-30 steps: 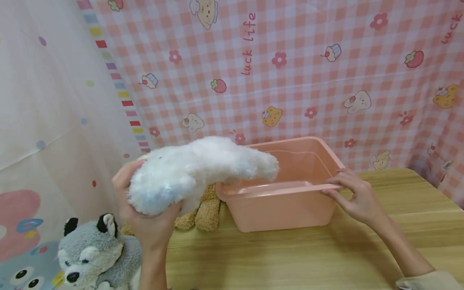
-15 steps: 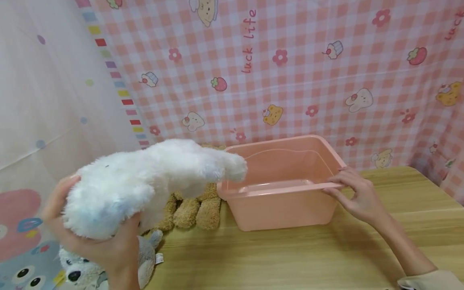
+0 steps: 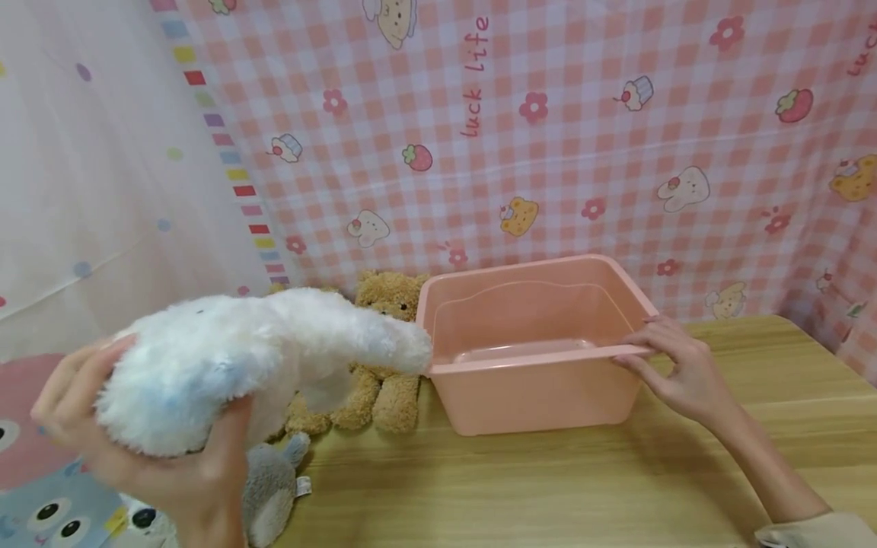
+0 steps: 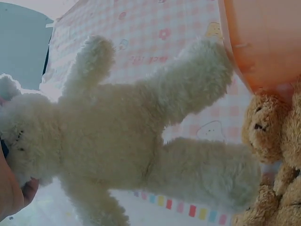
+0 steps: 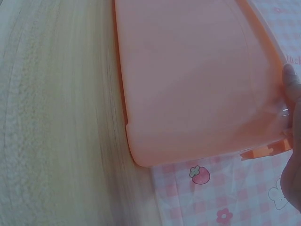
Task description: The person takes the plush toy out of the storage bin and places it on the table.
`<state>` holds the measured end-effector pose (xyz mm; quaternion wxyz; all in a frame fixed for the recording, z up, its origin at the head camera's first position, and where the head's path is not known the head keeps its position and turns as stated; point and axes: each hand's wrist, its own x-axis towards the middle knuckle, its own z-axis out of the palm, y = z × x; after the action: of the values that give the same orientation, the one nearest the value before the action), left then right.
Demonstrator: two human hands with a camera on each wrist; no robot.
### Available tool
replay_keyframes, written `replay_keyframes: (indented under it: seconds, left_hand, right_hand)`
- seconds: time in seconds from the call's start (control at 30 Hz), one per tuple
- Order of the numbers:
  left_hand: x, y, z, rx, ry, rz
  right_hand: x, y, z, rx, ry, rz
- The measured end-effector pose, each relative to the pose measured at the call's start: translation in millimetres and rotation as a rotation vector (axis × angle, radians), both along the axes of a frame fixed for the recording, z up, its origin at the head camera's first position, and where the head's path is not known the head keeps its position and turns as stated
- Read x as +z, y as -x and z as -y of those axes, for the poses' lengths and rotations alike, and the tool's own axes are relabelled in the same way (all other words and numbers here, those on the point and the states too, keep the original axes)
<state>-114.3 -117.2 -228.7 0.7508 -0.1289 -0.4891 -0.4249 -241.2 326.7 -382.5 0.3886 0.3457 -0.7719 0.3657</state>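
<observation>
My left hand point(image 3: 157, 457) grips a fluffy white plush toy point(image 3: 274, 350) by its head, holding it in the air left of the pink plastic bin point(image 3: 541, 392). Its legs stretch toward the bin's left side. The left wrist view shows the toy's body point(image 4: 108, 127) with arms and legs spread, and part of the hand point(image 4: 11, 188) at its head. At the bin's right front corner, my right hand point(image 3: 674, 373) pinches the rim, thumb below and fingers over the top. The right wrist view shows that hand point(image 5: 292, 146) at the bin wall point(image 5: 197, 84).
Brown teddy bears point(image 3: 393, 396) sit left of the bin, partly behind the white toy. A grey and white plush toy point(image 3: 267, 495) is mostly hidden below my left hand. A checked cloth point(image 3: 562, 152) hangs behind the wooden table point(image 3: 438, 487).
My left hand has carried the white plush toy left and down, away from over the bin, uncovering more of the brown teddy bears. My right hand stays on the rim.
</observation>
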Motion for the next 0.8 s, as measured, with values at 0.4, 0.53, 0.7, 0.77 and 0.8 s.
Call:
replay_keyframes:
  seconds: [0.4,0.53,0.7,0.77,0.8]
  left_hand:
    - [-2.5,-6.3,4,-0.032,0.059,0.106]
    - [-2.1,-6.1,0,0.051,0.081,0.136]
    - [-2.9,-4.8,-4,0.105,0.112,0.152]
    - [-4.0,-3.0,-5,0.116,0.125,0.161]
    - [-5.0,-2.1,-5,0.122,0.134,0.175]
  right_hand:
    - [-5.0,2.4,0,-0.008,0.038,-0.036]
    - [-5.8,1.8,0,-0.007,0.044,-0.033]
    - [-2.9,0.3,-1,-0.013,0.016,0.008]
    - [-1.6,-0.9,-1,-0.023,0.002,0.033]
    - [-1.1,-1.2,-1,-0.026,-0.002,0.040]
